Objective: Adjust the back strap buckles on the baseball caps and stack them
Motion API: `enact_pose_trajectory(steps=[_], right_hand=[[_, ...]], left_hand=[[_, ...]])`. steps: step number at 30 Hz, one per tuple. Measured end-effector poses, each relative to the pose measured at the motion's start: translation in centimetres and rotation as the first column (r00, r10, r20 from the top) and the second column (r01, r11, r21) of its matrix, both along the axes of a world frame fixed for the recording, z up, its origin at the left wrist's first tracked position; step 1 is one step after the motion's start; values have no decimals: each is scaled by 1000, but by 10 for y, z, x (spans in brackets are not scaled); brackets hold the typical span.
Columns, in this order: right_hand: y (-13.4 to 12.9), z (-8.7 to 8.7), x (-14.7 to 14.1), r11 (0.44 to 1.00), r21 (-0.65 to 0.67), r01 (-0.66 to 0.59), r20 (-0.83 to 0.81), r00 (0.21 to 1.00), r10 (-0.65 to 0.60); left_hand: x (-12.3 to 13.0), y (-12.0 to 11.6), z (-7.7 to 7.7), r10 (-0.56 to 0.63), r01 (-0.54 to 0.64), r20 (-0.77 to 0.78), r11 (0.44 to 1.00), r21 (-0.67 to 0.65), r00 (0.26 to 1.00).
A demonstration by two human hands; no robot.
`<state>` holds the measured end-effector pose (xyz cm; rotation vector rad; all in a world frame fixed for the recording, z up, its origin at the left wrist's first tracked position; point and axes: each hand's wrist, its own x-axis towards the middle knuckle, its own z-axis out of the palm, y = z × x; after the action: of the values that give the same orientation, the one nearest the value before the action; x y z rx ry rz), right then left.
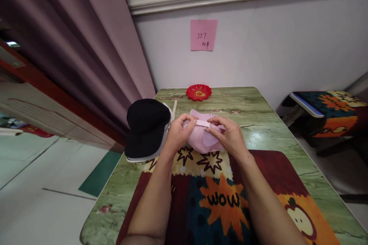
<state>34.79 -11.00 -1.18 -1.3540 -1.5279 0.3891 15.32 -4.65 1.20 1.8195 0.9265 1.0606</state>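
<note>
A pink baseball cap [202, 141] rests crown-down or tilted over the mat, with its back strap [202, 123] facing up. My left hand [181, 130] pinches the left end of that strap between thumb and fingers. On the strap's right end, my right hand [228, 134] has thumb and fingertips closed near the fastening. Part of the cap is hidden behind my hands. Just left of my left hand lies a black cap [148, 122], with a white-edged cap [169, 122] showing beneath it.
A red scalloped dish [199, 92] stands at the back of the green marbled table [244, 101]. In front lies a patterned mat [184, 206]. A pink note [204, 35] is on the wall. A purple curtain [94, 38] hangs left; a covered stool [336, 111] stands right.
</note>
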Motion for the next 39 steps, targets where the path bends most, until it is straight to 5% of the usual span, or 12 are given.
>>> enact_pose_trajectory(steps=[4, 7, 10, 16, 25, 39], right_hand=[[0, -1, 1, 1000, -27, -1, -58, 998, 0], [0, -2, 1, 999, -46, -16, -70, 997, 13], [-1, -2, 2, 994, -84, -74, -46, 996, 71], [-4, 1, 18, 981, -192, -39, 91, 994, 57], [-1, -5, 13, 999, -53, -9, 14, 1000, 10], [-5, 7, -4, 986, 150, -71, -35, 996, 77]], left_hand=[[-8, 5, -2, -158, 165, -213, 986, 16, 964], [-9, 5, -3, -72, 136, -436, 984, 117, 897], [-6, 4, -3, -3, 111, -503, 976, 185, 864], [-1, 3, -4, 64, 29, -441, 979, 201, 895], [13, 0, -11, 50, 1, -184, 963, 270, 982], [23, -15, -3, 35, 71, -266, 922, 381, 963]])
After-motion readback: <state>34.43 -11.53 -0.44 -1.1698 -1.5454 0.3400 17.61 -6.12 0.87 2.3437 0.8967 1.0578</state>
